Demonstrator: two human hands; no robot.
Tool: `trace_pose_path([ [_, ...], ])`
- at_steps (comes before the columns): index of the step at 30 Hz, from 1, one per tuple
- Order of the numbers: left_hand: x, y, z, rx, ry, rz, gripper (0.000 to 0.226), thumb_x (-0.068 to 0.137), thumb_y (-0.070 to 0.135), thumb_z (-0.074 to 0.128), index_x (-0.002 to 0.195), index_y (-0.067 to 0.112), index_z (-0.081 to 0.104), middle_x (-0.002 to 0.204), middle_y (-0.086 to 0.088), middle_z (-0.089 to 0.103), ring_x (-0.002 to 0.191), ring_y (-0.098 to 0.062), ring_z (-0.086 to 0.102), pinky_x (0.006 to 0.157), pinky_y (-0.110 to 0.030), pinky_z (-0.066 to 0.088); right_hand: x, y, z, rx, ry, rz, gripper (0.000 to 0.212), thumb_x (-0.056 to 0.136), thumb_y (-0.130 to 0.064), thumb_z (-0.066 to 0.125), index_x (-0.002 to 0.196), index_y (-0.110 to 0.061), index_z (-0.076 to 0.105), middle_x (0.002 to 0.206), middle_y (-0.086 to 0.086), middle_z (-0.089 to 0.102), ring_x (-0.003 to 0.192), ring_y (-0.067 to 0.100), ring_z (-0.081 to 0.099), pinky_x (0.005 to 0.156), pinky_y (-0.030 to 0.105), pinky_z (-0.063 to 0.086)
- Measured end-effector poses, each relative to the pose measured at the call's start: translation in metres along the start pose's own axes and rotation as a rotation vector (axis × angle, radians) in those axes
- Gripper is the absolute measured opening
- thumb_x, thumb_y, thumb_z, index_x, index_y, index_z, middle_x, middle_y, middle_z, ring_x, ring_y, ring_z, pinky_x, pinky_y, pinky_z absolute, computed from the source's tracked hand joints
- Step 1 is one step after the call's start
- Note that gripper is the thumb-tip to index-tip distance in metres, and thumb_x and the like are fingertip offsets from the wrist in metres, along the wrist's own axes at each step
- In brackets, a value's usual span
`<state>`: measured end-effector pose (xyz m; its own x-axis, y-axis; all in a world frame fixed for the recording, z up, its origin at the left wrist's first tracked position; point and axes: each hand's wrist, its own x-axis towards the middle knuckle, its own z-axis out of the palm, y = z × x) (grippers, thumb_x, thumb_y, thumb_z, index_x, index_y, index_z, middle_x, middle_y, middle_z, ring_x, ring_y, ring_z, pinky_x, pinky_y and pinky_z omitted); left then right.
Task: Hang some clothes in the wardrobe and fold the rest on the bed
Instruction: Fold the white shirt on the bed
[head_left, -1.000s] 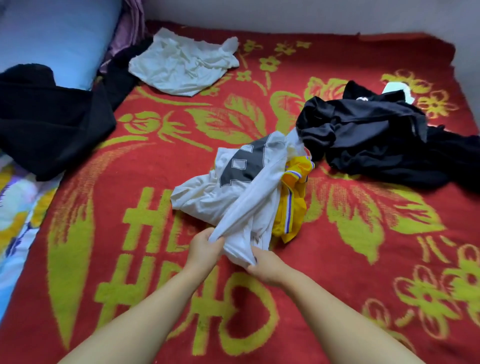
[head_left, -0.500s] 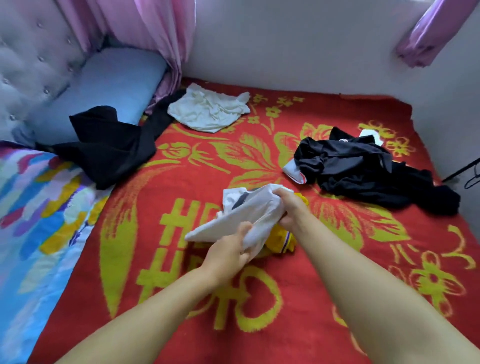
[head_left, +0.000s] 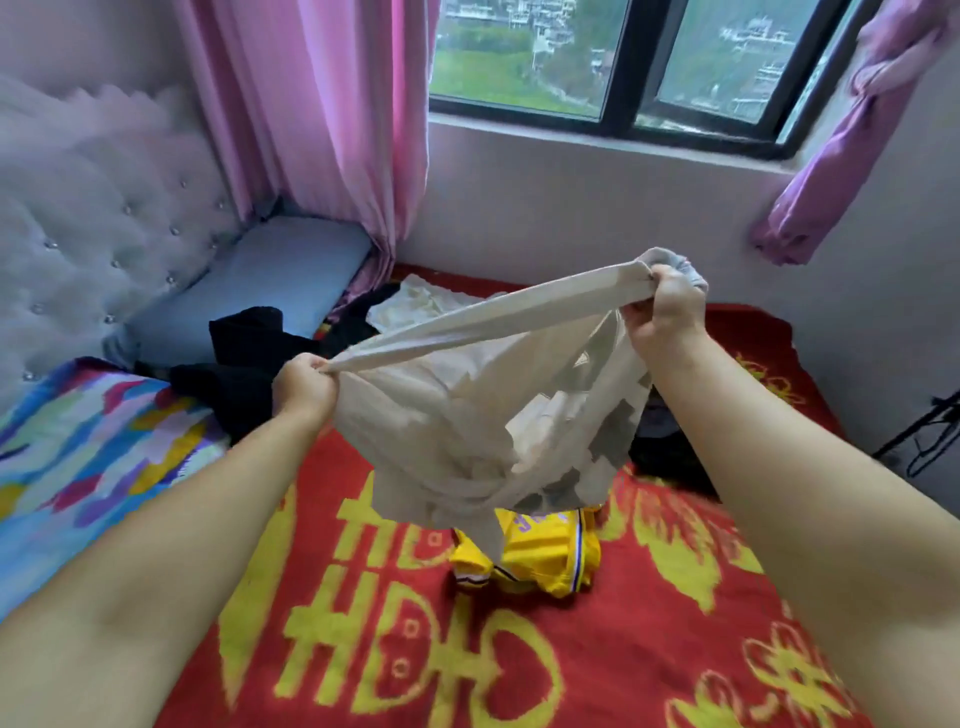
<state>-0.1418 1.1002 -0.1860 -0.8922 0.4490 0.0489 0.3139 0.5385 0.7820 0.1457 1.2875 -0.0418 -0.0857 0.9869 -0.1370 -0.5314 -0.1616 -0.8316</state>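
You hold the white shirt (head_left: 483, 415) in the air over the red bed (head_left: 675, 623), above a yellow jersey (head_left: 540, 556). Left hand (head_left: 304, 387) pinches one end of its stretched edge; right hand (head_left: 667, 306) grips the other, fingers curled. Step, by my reading: opening it out for sorting. Next: find shoulders or hem, then lay it flat, or hang it.

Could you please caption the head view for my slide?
Both hands, left hand and right hand, hold a white shirt above the bed.
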Motion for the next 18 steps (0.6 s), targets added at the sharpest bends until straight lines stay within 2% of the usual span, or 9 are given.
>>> trace_pose_path([
  [4, 0.019, -0.004, -0.034, -0.280, 0.161, -0.337, 0.030, 0.091, 0.007, 0.043, 0.109, 0.004, 0.067, 0.118, -0.020, 0.063, 0.104, -0.037, 0.060, 0.087, -0.042, 0.052, 0.017, -0.022, -0.018, 0.049, 0.154, -0.003, 0.026, 0.091, 0.000, 0.047, 0.071, -0.016, 0.047, 0.070, 0.001, 0.052, 0.055, 0.010, 0.055, 0.047, 0.021, 0.048],
  [7, 0.016, 0.031, -0.043, -0.626, 0.128, -0.395, 0.027, 0.094, 0.010, 0.040, 0.095, 0.014, 0.066, 0.119, -0.014, 0.062, 0.100, -0.028, 0.061, 0.087, -0.042, 0.053, 0.029, -0.020, -0.036, -0.182, 0.202, -0.014, 0.024, 0.094, -0.008, 0.046, 0.072, -0.018, 0.044, 0.071, -0.001, 0.049, 0.053, 0.009, 0.049, 0.052, 0.023, 0.042],
  [9, 0.005, 0.067, -0.042, -0.831, 0.075, -0.372, 0.030, 0.094, 0.009, 0.039, 0.102, 0.011, 0.068, 0.113, -0.014, 0.064, 0.099, -0.028, 0.061, 0.084, -0.039, 0.053, 0.034, -0.012, -0.052, -0.318, 0.227, -0.003, 0.020, 0.095, -0.005, 0.041, 0.078, -0.016, 0.046, 0.076, 0.003, 0.046, 0.064, 0.016, 0.044, 0.060, 0.029, 0.038],
  [10, -0.002, 0.086, -0.042, -0.894, 0.043, -0.337, 0.032, 0.092, 0.007, 0.039, 0.105, 0.009, 0.068, 0.105, -0.015, 0.064, 0.095, -0.029, 0.061, 0.080, -0.036, 0.052, 0.037, -0.006, -0.063, -0.365, 0.225, 0.025, 0.017, 0.096, -0.004, 0.040, 0.088, -0.012, 0.053, 0.079, 0.006, 0.047, 0.066, 0.017, 0.045, 0.062, 0.031, 0.039],
  [12, -0.021, 0.121, -0.040, -0.958, -0.040, -0.227, 0.035, 0.091, 0.005, 0.034, 0.092, 0.010, 0.069, 0.088, -0.013, 0.062, 0.086, -0.028, 0.058, 0.073, -0.032, 0.050, 0.037, 0.006, -0.080, -0.538, 0.163, 0.068, 0.026, 0.098, -0.005, 0.041, 0.118, 0.000, 0.056, 0.093, 0.014, 0.057, 0.070, 0.019, 0.052, 0.065, 0.028, 0.045],
  [14, -0.039, 0.148, -0.035, -0.985, -0.111, -0.103, 0.040, 0.091, 0.003, 0.029, 0.084, 0.013, 0.066, 0.087, -0.014, 0.060, 0.084, -0.028, 0.057, 0.077, -0.035, 0.049, 0.034, 0.016, -0.095, -0.818, 0.150, 0.126, 0.034, 0.099, -0.008, 0.043, 0.131, 0.001, 0.051, 0.125, 0.016, 0.058, 0.100, 0.023, 0.061, 0.072, 0.023, 0.048],
  [15, -0.045, 0.157, -0.034, -0.986, -0.134, -0.049, 0.040, 0.092, 0.003, 0.028, 0.084, 0.014, 0.065, 0.091, -0.015, 0.060, 0.085, -0.028, 0.057, 0.078, -0.036, 0.050, 0.032, 0.020, -0.104, -1.140, 0.155, 0.088, 0.034, 0.100, -0.010, 0.042, 0.132, -0.003, 0.051, 0.133, 0.011, 0.055, 0.116, 0.023, 0.057, 0.082, 0.023, 0.047],
  [16, -0.050, 0.166, -0.034, -0.991, -0.150, -0.003, 0.040, 0.093, 0.002, 0.027, 0.085, 0.015, 0.064, 0.092, -0.015, 0.059, 0.083, -0.026, 0.058, 0.075, -0.034, 0.050, 0.032, 0.020, -0.112, -1.354, 0.127, 0.047, 0.035, 0.100, -0.011, 0.041, 0.133, -0.005, 0.051, 0.136, 0.009, 0.053, 0.123, 0.022, 0.053, 0.090, 0.024, 0.045],
  [18, -0.051, 0.181, -0.041, -1.046, -0.112, 0.052, 0.040, 0.091, -0.003, 0.026, 0.085, 0.016, 0.061, 0.084, -0.009, 0.057, 0.072, -0.019, 0.056, 0.060, -0.026, 0.049, 0.038, 0.009, -0.129, -1.114, 0.174, -0.005, 0.035, 0.098, -0.008, 0.041, 0.130, -0.002, 0.053, 0.132, 0.018, 0.055, 0.116, 0.028, 0.055, 0.089, 0.032, 0.044],
])
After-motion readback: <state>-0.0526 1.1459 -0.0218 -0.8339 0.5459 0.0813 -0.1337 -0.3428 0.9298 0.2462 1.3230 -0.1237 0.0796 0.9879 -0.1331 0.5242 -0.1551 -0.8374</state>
